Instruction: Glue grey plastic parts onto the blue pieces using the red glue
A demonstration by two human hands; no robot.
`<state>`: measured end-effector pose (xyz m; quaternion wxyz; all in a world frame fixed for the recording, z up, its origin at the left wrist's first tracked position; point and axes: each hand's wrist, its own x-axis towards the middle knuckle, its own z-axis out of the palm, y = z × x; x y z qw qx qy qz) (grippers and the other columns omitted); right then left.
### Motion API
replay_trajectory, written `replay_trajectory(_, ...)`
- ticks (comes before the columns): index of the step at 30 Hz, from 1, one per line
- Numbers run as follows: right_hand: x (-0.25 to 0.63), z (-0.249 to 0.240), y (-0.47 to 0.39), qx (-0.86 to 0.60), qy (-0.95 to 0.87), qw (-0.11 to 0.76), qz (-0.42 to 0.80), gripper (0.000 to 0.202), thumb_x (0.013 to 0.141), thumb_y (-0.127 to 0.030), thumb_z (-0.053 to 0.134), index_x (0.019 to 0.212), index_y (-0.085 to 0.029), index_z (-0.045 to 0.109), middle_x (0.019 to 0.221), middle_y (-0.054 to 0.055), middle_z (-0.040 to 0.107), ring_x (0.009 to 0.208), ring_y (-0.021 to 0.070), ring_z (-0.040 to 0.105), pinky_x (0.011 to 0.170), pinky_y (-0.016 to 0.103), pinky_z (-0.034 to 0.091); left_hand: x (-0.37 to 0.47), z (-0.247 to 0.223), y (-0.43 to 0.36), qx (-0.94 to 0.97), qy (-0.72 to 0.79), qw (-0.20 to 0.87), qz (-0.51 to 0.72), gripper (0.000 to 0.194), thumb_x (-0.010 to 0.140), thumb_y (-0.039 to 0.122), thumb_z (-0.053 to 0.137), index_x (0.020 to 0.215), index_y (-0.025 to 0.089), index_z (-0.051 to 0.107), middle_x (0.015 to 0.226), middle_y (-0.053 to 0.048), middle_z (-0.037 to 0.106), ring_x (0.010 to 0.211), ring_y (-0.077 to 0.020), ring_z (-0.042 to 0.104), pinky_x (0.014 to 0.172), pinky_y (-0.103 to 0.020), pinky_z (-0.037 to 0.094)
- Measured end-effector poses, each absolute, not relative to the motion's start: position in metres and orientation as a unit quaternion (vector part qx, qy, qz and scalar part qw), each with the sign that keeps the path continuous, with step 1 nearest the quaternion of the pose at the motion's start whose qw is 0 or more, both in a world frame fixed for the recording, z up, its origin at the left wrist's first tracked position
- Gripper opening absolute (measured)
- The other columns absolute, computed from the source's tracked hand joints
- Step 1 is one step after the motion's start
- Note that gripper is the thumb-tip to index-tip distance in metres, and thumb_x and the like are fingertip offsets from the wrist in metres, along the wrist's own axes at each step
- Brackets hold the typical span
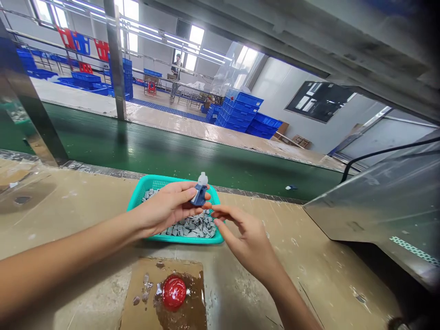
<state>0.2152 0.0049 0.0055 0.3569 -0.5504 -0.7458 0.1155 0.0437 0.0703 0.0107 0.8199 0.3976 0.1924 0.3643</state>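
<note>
My left hand [168,206] grips a small blue plastic part [199,196] with a white translucent cap [202,178] on top, held above a teal basket [144,187]. The basket holds several small grey plastic pieces [192,227]. My right hand [244,233] hovers just to the right of the blue part, fingers spread, fingertips close to it and over the basket's right edge; it holds nothing that I can see.
A red round button [173,291] sits on a taped brown patch of the worn workbench [68,220]. A green conveyor belt [172,153] runs behind the basket. A metal machine housing [385,206] stands at right. Stacked blue crates [240,112] and a distant person [176,75] are beyond.
</note>
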Motion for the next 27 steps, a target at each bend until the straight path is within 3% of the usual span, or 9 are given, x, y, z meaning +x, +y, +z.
replay_trajectory(8, 0.201, -0.014, 0.046, -0.529, -0.835, 0.135, 0.070, 0.025, 0.067, 0.002, 0.048, 0.077, -0.014, 0.064, 0.082, 0.010, 0.065, 0.080, 0.0226, 0.059, 0.071, 0.035, 0.048, 0.047, -0.001, 0.079, 0.497, 0.186, 0.742, 0.408, 0.021, 0.078, 0.021, 0.053, 0.094, 0.013, 0.063, 0.081, -0.004, 0.059, 0.068, -0.0083, 0.051, 0.070, -0.024, 0.042)
replay_trajectory(13, 0.200, -0.015, 0.052, -0.539, -0.830, 0.125, 0.076, 0.019, 0.064, 0.002, 0.049, 0.064, -0.015, 0.059, 0.070, 0.007, 0.063, 0.067, 0.0195, 0.057, 0.061, 0.031, 0.047, 0.045, -0.004, 0.087, 0.501, 0.192, 0.746, 0.396, 0.018, 0.079, 0.021, 0.052, 0.091, 0.013, 0.063, 0.078, -0.002, 0.059, 0.068, -0.0075, 0.052, 0.072, -0.024, 0.043)
replay_trajectory(17, 0.207, -0.008, 0.047, -0.565, -0.793, 0.200, 0.111, 0.013, 0.068, -0.005, 0.048, 0.069, -0.016, 0.054, 0.068, 0.003, 0.060, 0.061, 0.0148, 0.055, 0.058, 0.028, 0.046, 0.041, -0.004, 0.092, 0.490, 0.205, 0.757, 0.380, 0.023, 0.075, 0.014, 0.056, 0.098, 0.015, 0.062, 0.092, -0.004, 0.062, 0.087, -0.0117, 0.056, 0.085, -0.028, 0.042)
replay_trajectory(20, 0.216, -0.004, 0.039, -0.581, -0.703, 0.326, 0.250, 0.002, 0.073, -0.015, 0.051, 0.074, -0.016, 0.052, 0.064, 0.001, 0.058, 0.058, 0.0130, 0.056, 0.056, 0.027, 0.048, 0.039, 0.000, 0.094, 0.492, 0.237, 0.741, 0.390, 0.032, 0.071, 0.011, 0.059, 0.103, 0.015, 0.059, 0.102, -0.006, 0.061, 0.094, -0.0127, 0.056, 0.091, -0.030, 0.040)
replay_trajectory(22, 0.223, -0.002, 0.031, -0.569, -0.632, 0.385, 0.359, 0.009, 0.074, -0.023, 0.056, 0.078, -0.016, 0.050, 0.061, 0.001, 0.059, 0.055, 0.0127, 0.058, 0.056, 0.027, 0.049, 0.036, 0.004, 0.100, 0.517, 0.246, 0.713, 0.404, 0.034, 0.072, 0.016, 0.059, 0.106, 0.014, 0.058, 0.104, -0.007, 0.060, 0.092, -0.0135, 0.057, 0.090, -0.032, 0.041)
replay_trajectory(25, 0.232, -0.001, 0.015, -0.532, -0.542, 0.459, 0.461, 0.018, 0.071, -0.027, 0.063, 0.077, -0.015, 0.051, 0.066, 0.003, 0.062, 0.062, 0.0147, 0.062, 0.060, 0.029, 0.052, 0.025, 0.009, 0.120, 0.600, 0.302, 0.600, 0.433, 0.037, 0.074, 0.029, 0.056, 0.108, 0.013, 0.057, 0.100, -0.009, 0.062, 0.086, -0.0168, 0.060, 0.079, -0.033, 0.046)
replay_trajectory(27, 0.237, -0.001, 0.003, -0.504, -0.495, 0.504, 0.496, 0.020, 0.069, -0.028, 0.066, 0.075, -0.016, 0.052, 0.076, 0.005, 0.063, 0.065, 0.0150, 0.063, 0.059, 0.028, 0.052, 0.009, 0.008, 0.141, 0.674, 0.400, 0.443, 0.435, 0.041, 0.072, 0.035, 0.056, 0.106, 0.014, 0.059, 0.087, -0.007, 0.065, 0.079, -0.0192, 0.061, 0.073, -0.033, 0.047)
